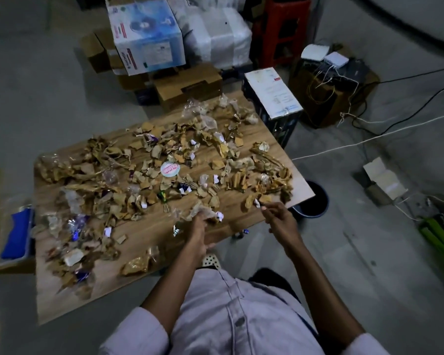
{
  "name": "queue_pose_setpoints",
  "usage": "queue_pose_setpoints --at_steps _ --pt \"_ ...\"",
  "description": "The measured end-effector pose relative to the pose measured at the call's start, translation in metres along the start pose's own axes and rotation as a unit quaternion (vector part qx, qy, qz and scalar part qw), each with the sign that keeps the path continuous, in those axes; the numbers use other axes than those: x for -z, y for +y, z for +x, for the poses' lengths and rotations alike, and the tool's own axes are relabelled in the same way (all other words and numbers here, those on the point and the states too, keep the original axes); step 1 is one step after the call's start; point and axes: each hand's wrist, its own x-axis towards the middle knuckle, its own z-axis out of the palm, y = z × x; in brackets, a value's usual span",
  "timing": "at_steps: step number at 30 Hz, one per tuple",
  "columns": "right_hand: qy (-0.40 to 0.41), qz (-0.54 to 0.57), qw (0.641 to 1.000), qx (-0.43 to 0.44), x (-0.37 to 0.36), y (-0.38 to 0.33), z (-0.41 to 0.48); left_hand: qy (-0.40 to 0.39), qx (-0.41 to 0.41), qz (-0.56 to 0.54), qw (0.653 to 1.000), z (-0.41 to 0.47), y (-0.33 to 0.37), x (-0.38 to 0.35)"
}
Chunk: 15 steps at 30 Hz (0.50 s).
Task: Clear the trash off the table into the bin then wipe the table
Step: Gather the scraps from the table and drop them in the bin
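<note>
Head view: table [149, 228] thick w/ trash [95, 180], i.e. torn brown paper, clear wrappers, foil, and a round printed label [170, 169] mid-table. Bin [315, 201] stands on floor [369, 252] just beyond the table's R near corner, partly hidden by the edge. L hand [199, 226] is curled round a wad of scraps [205, 213] at the near edge. R hand [280, 219] pinches a small white scrap [263, 206] btwn thumb & finger, close to that corner. Step in hand, as I read it: gathering. Table barely started, wipe far off. To do it well: single-piece picking w/ R is slow for this volume. Better to rake scraps toward the bin corner w/ flat hand & forearm, then sweep over the edge into bin. Pull bin clear of the edge first so nothing lands on rim or floor. A couple of foil pcs [240, 234] look to lie on floor by the near edge; collect those too. Film & foil are light and prob. flutter, so keep drops low. Blue item [18, 231] L of table, poss. the cloth; can't tell.
</note>
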Motion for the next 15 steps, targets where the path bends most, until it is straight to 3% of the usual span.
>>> queue_pose_setpoints --at_steps 4,7,12,15 --pt "0.046 -0.165 0.985 0.027 0.025 -0.005 0.047 0.023 0.05 -0.043 0.998 0.025 0.002 -0.009" --pt "0.049 -0.261 0.964 -0.025 0.042 -0.016 0.087 0.035 0.073 -0.046 0.996 0.044 0.003 -0.02" --pt "-0.078 -0.304 0.942 -0.118 0.049 -0.03 0.153 0.075 0.08 0.024 0.994 0.035 0.025 -0.051" --pt "-0.153 -0.336 0.923 -0.107 0.038 -0.034 0.175 0.08 0.076 0.045 0.993 0.046 0.024 -0.072"
